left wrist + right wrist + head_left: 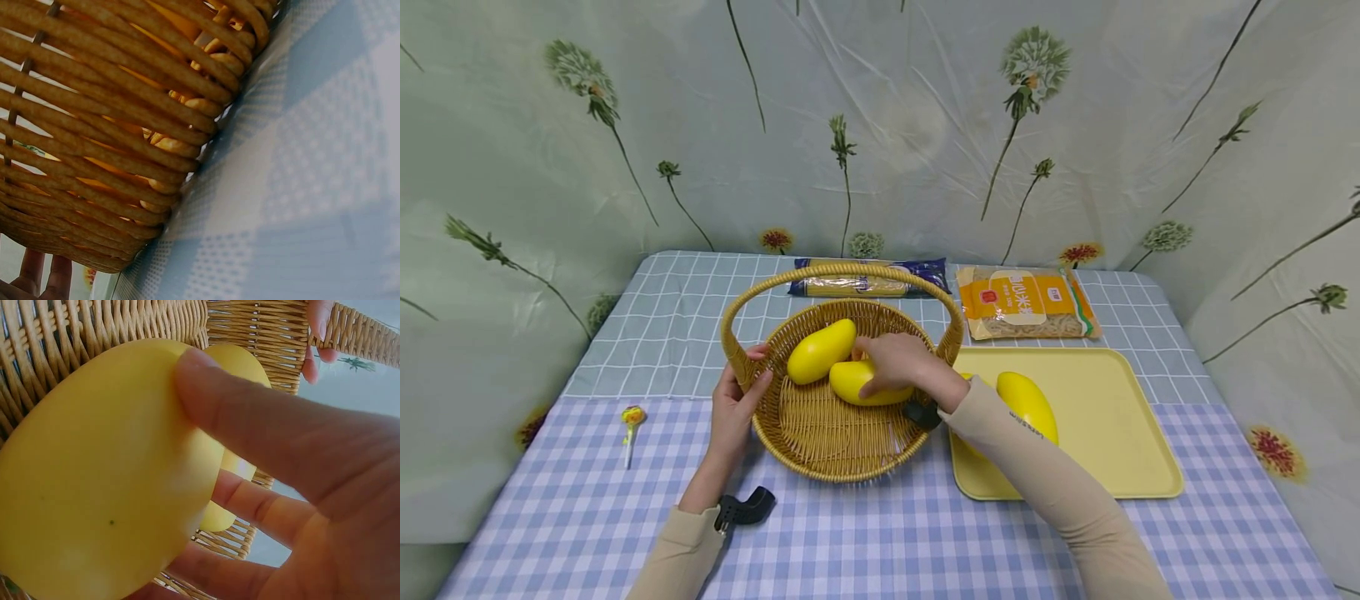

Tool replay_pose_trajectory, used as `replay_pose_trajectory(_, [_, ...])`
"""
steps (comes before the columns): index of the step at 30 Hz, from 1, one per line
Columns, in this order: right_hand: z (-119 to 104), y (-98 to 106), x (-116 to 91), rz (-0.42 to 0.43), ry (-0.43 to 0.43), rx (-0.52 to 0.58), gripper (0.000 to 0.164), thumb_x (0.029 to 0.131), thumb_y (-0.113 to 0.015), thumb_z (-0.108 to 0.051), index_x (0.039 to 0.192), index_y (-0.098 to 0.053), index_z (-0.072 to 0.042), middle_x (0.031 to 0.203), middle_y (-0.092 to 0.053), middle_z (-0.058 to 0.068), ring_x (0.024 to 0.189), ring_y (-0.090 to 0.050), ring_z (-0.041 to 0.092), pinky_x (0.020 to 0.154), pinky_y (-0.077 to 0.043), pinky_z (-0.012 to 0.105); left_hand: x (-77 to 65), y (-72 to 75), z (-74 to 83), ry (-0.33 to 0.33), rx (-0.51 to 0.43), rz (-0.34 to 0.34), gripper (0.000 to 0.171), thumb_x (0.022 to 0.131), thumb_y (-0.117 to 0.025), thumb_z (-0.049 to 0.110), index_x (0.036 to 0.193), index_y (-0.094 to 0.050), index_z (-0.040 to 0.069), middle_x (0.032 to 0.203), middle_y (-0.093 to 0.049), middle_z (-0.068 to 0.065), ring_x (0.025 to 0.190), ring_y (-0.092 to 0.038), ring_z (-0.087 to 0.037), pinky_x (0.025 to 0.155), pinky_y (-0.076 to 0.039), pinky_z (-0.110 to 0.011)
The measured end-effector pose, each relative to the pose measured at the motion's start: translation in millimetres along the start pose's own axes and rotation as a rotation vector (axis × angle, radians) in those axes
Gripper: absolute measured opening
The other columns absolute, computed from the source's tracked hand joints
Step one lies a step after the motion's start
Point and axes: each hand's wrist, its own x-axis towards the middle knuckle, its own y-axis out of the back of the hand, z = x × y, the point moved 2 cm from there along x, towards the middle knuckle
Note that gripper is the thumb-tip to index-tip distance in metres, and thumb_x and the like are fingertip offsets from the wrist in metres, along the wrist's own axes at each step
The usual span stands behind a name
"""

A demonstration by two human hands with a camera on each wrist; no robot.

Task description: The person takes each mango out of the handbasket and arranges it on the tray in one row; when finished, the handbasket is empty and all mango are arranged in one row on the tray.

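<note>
A woven basket (pixel 842 454) with a tall arched handle stands on the checked cloth. My left hand (pixel 732 408) grips its left side at the foot of the handle; in the left wrist view, fingertips (pixel 59 278) show beside the weave. Inside the basket, my right hand (pixel 904 363) holds a yellow mango (pixel 850 383), thumb on one side and fingers on the other. The right wrist view shows this mango (pixel 106 469) large and close. A second mango (pixel 820 352) lies in the basket, just behind and left of the held one.
At the right, a yellow tray (pixel 1120 425) carries a mango (pixel 1030 404) and another mostly hidden under the right forearm. Behind the basket lie a spaghetti pack (pixel 857 287) and an orange food bag (pixel 1030 304). A lollipop (pixel 632 417) lies at the left.
</note>
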Motion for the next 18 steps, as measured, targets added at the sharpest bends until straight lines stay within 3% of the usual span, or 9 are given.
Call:
replay_pose_trajectory(6, [-0.2, -0.5, -1.4, -0.015, -0.001, -0.031, 0.057, 0.078, -0.076, -0.043, 0.126, -0.053, -0.021, 0.101, -0.065, 0.003, 0.086, -0.058, 0.019, 0.067, -0.043, 0.036, 0.0, -0.5, 0.1, 0.005, -0.003, -0.003, 0.028, 0.093, -0.054, -0.003, 0.117, -0.044, -0.015, 0.131, -0.051, -0.017, 0.126, -0.042, -0.025, 0.104, -0.032, -0.027])
replay_pose_trajectory(18, [-4.3, -2.9, -4.7, -0.114, 0.043, -0.070, 0.057, 0.073, -0.078, -0.050, 0.120, -0.054, -0.028, 0.103, -0.065, -0.001, 0.079, -0.054, 0.014, 0.069, -0.041, 0.034, 0.1, -0.6, 1.1, 0.005, -0.006, -0.004, 0.028, 0.093, -0.054, -0.004, 0.117, -0.043, -0.015, 0.131, -0.050, -0.019, 0.126, -0.042, -0.025, 0.104, -0.032, -0.028])
